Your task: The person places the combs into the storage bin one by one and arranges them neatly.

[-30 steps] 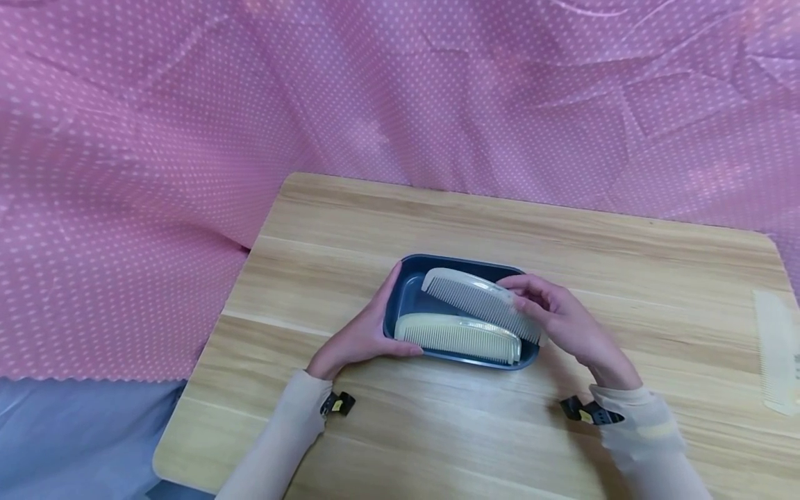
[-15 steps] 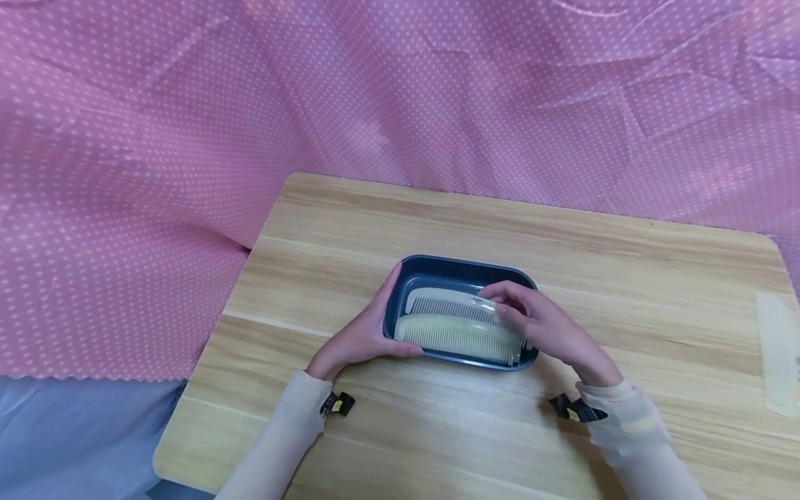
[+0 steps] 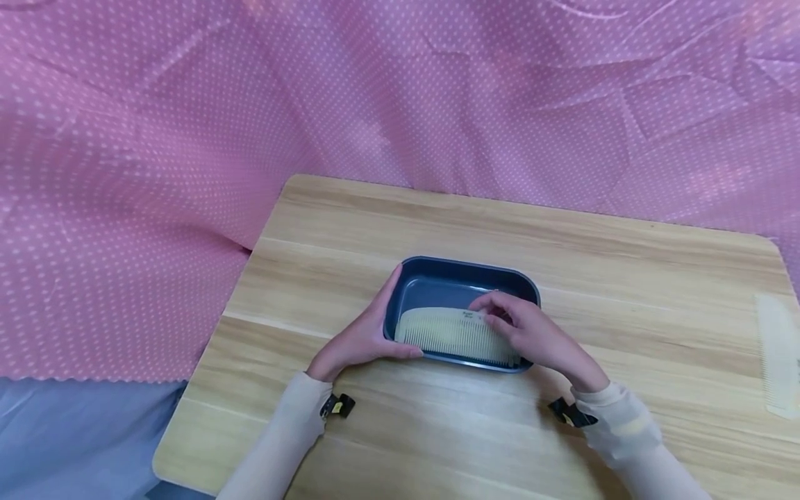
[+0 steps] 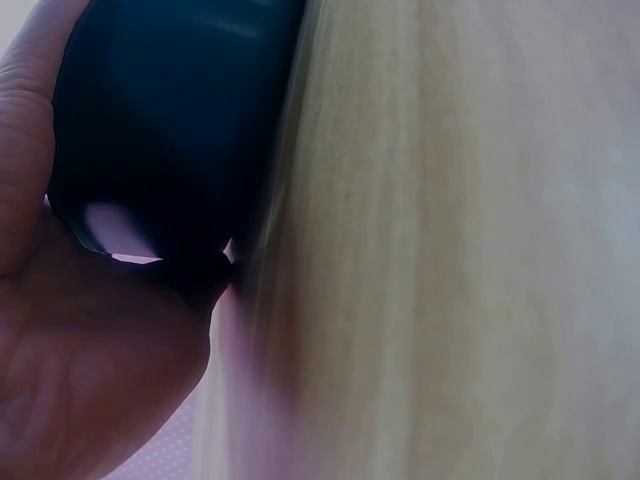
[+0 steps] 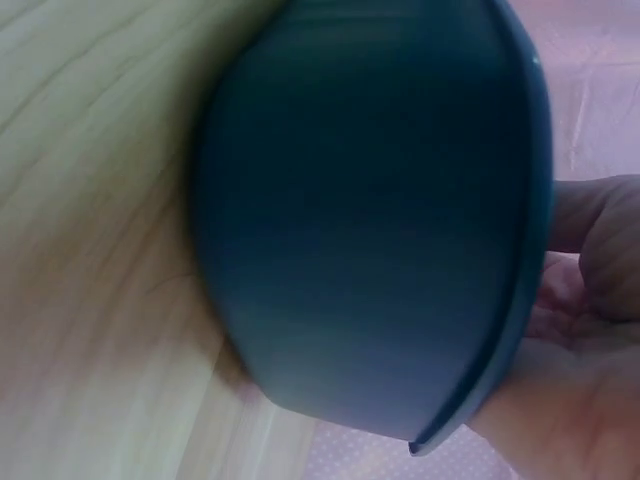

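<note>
In the head view a dark blue rectangular tray (image 3: 431, 293) stands on the table. My left hand (image 3: 365, 332) holds its left end, thumb along the near rim and fingers at the far left corner. The left wrist view shows that hand against the tray's dark wall (image 4: 170, 120). Inside, along the near side, lies a pale cream comb (image 3: 446, 330), teeth toward me, with small dark print on its spine; it covers most of a second comb beneath. My right hand (image 3: 521, 330) reaches over the right rim and pinches the upper comb near its right end.
Another pale comb (image 3: 777, 354) lies at the table's right edge. The wooden tabletop (image 3: 350, 236) runs around the tray. A pink dotted cloth (image 3: 400, 104) hangs behind the table and on its left.
The right hand has brought the slanted comb left and toward me, down over the comb lying in the tray, so the two now overlap. The left hand stays on the tray.
</note>
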The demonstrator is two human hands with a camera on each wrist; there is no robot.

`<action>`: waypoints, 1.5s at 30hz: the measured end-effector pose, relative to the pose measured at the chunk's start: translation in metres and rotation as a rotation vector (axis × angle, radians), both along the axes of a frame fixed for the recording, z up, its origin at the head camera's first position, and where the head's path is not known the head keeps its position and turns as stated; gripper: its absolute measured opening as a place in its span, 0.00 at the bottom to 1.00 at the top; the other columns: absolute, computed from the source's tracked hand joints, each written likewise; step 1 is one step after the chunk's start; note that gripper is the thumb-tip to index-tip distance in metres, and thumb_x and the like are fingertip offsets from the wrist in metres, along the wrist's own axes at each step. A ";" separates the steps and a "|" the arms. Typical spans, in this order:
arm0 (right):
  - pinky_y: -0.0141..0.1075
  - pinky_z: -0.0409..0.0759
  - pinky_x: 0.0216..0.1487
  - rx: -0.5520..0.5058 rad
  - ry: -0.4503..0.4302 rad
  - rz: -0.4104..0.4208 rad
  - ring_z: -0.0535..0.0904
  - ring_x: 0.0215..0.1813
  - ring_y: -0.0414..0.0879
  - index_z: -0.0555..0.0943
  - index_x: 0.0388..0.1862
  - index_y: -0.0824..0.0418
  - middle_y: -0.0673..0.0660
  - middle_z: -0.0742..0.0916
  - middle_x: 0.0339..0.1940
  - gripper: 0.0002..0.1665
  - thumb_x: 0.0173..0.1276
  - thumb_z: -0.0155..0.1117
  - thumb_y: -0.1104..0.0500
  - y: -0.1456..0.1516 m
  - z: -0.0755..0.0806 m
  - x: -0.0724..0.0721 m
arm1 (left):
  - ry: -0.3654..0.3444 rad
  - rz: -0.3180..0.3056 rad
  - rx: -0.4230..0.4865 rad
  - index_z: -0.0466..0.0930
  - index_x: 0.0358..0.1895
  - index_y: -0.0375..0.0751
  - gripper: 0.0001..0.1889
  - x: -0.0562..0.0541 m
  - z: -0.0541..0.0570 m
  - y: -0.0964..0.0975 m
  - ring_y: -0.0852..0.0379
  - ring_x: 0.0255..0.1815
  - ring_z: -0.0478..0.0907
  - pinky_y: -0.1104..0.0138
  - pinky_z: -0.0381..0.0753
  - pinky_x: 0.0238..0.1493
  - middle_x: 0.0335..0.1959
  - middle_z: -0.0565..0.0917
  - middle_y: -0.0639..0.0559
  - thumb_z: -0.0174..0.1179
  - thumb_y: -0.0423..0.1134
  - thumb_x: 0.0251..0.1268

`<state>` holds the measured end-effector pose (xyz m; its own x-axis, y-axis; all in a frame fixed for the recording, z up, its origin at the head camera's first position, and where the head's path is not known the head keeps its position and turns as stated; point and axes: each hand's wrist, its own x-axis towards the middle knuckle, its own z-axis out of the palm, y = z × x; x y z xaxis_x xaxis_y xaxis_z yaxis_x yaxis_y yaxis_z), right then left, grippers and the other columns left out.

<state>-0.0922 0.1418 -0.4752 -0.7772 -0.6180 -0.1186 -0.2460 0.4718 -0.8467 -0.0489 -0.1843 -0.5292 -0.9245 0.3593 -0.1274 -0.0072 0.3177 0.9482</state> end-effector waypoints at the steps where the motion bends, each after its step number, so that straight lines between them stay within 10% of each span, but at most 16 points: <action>1: 0.46 0.80 0.52 0.005 0.015 0.000 0.79 0.50 0.50 0.86 0.61 0.57 0.53 0.88 0.54 0.15 0.85 0.59 0.69 0.000 -0.001 0.001 | -0.001 0.002 -0.001 0.29 0.90 0.73 0.73 0.000 0.000 0.000 0.52 0.89 0.42 0.37 0.48 0.83 0.90 0.41 0.65 0.85 0.46 0.58; 27: 0.48 0.85 0.54 0.134 0.265 0.002 0.80 0.50 0.47 0.89 0.58 0.62 0.54 0.87 0.52 0.14 0.76 0.71 0.69 -0.008 -0.011 0.015 | 0.007 -0.009 -0.009 0.28 0.88 0.80 0.74 -0.001 0.000 0.002 0.52 0.90 0.40 0.37 0.48 0.83 0.90 0.39 0.65 0.86 0.46 0.57; 45: 0.28 0.84 0.45 -0.238 0.190 -0.296 0.84 0.46 0.46 0.83 0.64 0.66 0.57 0.88 0.47 0.15 0.84 0.65 0.64 0.022 -0.005 0.016 | 0.014 0.000 -0.019 0.27 0.89 0.75 0.75 0.001 0.001 0.004 0.54 0.90 0.38 0.37 0.46 0.83 0.90 0.39 0.66 0.86 0.47 0.56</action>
